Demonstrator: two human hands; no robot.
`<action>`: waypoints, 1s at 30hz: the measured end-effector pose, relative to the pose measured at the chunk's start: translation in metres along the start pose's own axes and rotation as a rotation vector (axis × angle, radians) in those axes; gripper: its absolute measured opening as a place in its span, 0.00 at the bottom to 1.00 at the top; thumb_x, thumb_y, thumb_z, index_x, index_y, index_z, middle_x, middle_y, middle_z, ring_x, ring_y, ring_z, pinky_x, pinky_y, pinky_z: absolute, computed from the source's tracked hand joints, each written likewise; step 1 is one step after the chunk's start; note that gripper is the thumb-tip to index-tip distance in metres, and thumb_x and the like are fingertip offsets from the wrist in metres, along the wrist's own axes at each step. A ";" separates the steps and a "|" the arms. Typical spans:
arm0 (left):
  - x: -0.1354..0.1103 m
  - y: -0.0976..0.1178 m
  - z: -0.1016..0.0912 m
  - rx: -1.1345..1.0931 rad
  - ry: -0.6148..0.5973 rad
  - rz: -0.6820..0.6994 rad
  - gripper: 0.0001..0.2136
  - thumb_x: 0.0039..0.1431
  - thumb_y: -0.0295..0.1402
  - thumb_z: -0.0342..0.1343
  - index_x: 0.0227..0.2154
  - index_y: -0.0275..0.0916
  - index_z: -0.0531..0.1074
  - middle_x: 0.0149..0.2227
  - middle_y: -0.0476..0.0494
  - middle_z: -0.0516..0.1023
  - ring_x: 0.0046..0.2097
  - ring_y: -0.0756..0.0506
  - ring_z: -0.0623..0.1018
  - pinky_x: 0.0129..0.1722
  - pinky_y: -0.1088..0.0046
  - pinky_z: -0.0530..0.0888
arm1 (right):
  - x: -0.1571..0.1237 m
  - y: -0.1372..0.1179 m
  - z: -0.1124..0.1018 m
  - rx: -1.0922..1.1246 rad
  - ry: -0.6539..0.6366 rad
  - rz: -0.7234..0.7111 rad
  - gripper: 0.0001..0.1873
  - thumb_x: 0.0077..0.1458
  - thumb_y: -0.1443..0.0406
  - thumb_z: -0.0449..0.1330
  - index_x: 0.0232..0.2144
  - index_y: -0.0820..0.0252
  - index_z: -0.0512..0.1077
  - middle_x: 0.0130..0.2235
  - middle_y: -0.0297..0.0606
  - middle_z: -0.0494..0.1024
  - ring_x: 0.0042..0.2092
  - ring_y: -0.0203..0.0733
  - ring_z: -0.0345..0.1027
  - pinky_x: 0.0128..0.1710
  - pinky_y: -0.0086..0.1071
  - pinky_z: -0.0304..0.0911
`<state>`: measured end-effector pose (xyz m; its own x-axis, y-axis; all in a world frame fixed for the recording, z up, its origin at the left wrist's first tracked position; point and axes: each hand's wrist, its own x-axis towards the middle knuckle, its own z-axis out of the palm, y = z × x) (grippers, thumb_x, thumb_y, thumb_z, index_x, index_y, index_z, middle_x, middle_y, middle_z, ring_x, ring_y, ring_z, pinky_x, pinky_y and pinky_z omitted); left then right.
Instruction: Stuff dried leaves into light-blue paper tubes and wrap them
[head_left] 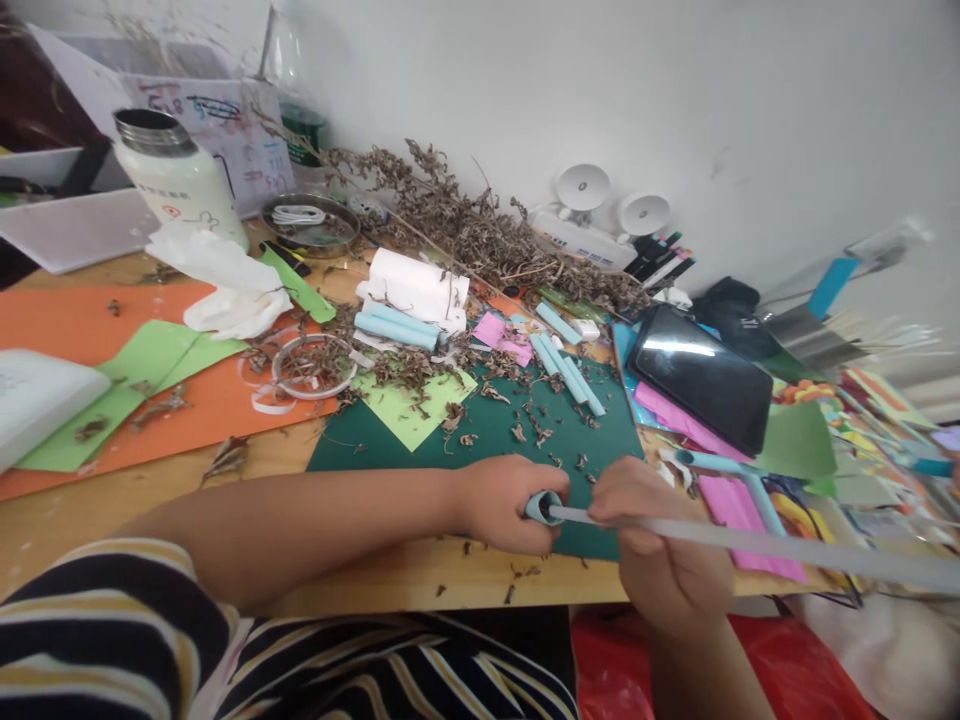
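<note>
The left hand (504, 505) is curled in a fist around a rolled blue paper tube (533, 506), its open mouth facing right with dark bits inside. At three o'clock, the right hand (667, 565) pinches a long whitish strip (795, 546) between thumb and fingers; its tip is at the tube's mouth, how far in I cannot tell. Beyond, at twelve, lies a dark green mat (480, 448) scattered with dry leaf crumbs; on it, lime-green paper (409, 415) at ten and slim blue paper rolls (574, 376) toward one. Farther out, dried leafy stems (465, 215) lie at twelve, a black-screened device (705, 370) at two, a white bottle (180, 180) at ten.
</note>
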<state>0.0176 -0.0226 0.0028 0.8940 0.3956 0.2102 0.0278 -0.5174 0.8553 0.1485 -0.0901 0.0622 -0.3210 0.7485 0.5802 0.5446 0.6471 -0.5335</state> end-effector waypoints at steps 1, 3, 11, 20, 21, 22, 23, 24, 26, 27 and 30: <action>0.000 -0.001 0.000 -0.005 0.007 0.007 0.04 0.41 0.29 0.50 0.23 0.38 0.61 0.18 0.55 0.63 0.22 0.55 0.62 0.23 0.82 0.62 | 0.000 0.000 0.000 0.007 0.035 -0.017 0.10 0.56 0.63 0.45 0.31 0.60 0.65 0.24 0.36 0.64 0.27 0.37 0.59 0.25 0.33 0.55; 0.000 -0.002 0.001 -0.021 0.014 0.022 0.05 0.40 0.29 0.50 0.24 0.38 0.61 0.19 0.55 0.63 0.23 0.55 0.62 0.23 0.82 0.62 | -0.001 0.001 0.000 -0.007 0.007 -0.017 0.10 0.55 0.63 0.46 0.30 0.60 0.65 0.24 0.36 0.65 0.27 0.37 0.59 0.25 0.33 0.55; 0.000 0.001 -0.001 0.012 -0.010 -0.005 0.05 0.41 0.29 0.51 0.24 0.38 0.62 0.20 0.54 0.65 0.23 0.54 0.64 0.24 0.82 0.63 | -0.003 0.009 0.004 0.006 0.008 -0.058 0.09 0.55 0.65 0.46 0.30 0.61 0.65 0.24 0.36 0.65 0.27 0.37 0.59 0.25 0.33 0.55; 0.001 -0.002 0.001 0.002 -0.004 0.020 0.06 0.40 0.29 0.51 0.25 0.38 0.62 0.21 0.54 0.65 0.24 0.54 0.64 0.25 0.83 0.64 | -0.005 0.010 0.005 -0.009 -0.049 -0.017 0.06 0.53 0.67 0.47 0.30 0.61 0.64 0.24 0.35 0.64 0.26 0.36 0.58 0.24 0.32 0.53; 0.000 -0.002 0.002 0.002 0.003 0.024 0.06 0.39 0.29 0.51 0.24 0.38 0.61 0.20 0.54 0.65 0.24 0.54 0.64 0.25 0.83 0.64 | -0.005 0.011 0.005 0.001 -0.053 -0.020 0.05 0.52 0.68 0.48 0.31 0.61 0.64 0.24 0.35 0.64 0.27 0.36 0.58 0.25 0.32 0.54; 0.000 -0.002 0.002 0.006 0.011 0.024 0.06 0.40 0.29 0.51 0.24 0.38 0.61 0.20 0.54 0.64 0.23 0.54 0.64 0.24 0.83 0.63 | -0.005 0.011 0.006 0.020 -0.013 -0.038 0.05 0.52 0.69 0.48 0.32 0.61 0.63 0.24 0.35 0.64 0.27 0.36 0.58 0.25 0.32 0.54; 0.000 -0.002 0.002 0.011 0.017 0.021 0.05 0.40 0.29 0.51 0.23 0.38 0.61 0.19 0.54 0.64 0.23 0.54 0.63 0.24 0.82 0.63 | -0.004 0.011 0.007 0.034 0.026 -0.053 0.05 0.51 0.69 0.49 0.32 0.61 0.64 0.24 0.35 0.64 0.27 0.36 0.58 0.26 0.32 0.54; 0.000 -0.002 0.002 0.013 0.018 0.016 0.05 0.40 0.29 0.50 0.23 0.38 0.60 0.19 0.54 0.64 0.23 0.54 0.63 0.24 0.82 0.63 | -0.004 0.011 0.008 0.032 0.035 -0.052 0.06 0.51 0.70 0.49 0.32 0.61 0.64 0.24 0.35 0.64 0.27 0.36 0.58 0.26 0.32 0.54; 0.000 -0.001 0.001 0.003 0.014 0.007 0.05 0.40 0.29 0.51 0.24 0.38 0.60 0.20 0.54 0.64 0.23 0.54 0.64 0.24 0.82 0.63 | -0.003 0.011 0.007 0.008 -0.029 -0.011 0.05 0.50 0.70 0.51 0.31 0.61 0.65 0.24 0.34 0.65 0.27 0.36 0.58 0.26 0.32 0.54; 0.000 -0.001 0.001 -0.003 0.010 0.004 0.06 0.40 0.29 0.51 0.24 0.38 0.60 0.20 0.55 0.64 0.23 0.55 0.63 0.24 0.82 0.63 | -0.004 0.011 0.004 0.007 -0.055 0.014 0.05 0.49 0.70 0.51 0.30 0.61 0.66 0.24 0.34 0.65 0.27 0.36 0.59 0.26 0.31 0.55; -0.001 -0.001 -0.001 0.003 0.004 0.012 0.05 0.42 0.29 0.50 0.22 0.38 0.58 0.19 0.55 0.61 0.22 0.55 0.61 0.22 0.82 0.61 | -0.009 0.008 -0.011 0.146 0.255 0.029 0.06 0.51 0.67 0.51 0.29 0.60 0.68 0.26 0.35 0.67 0.30 0.38 0.61 0.29 0.34 0.57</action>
<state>0.0162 -0.0218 0.0018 0.8926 0.3923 0.2222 0.0186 -0.5244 0.8513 0.1638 -0.0930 0.0596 -0.0916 0.7185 0.6895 0.4274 0.6537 -0.6245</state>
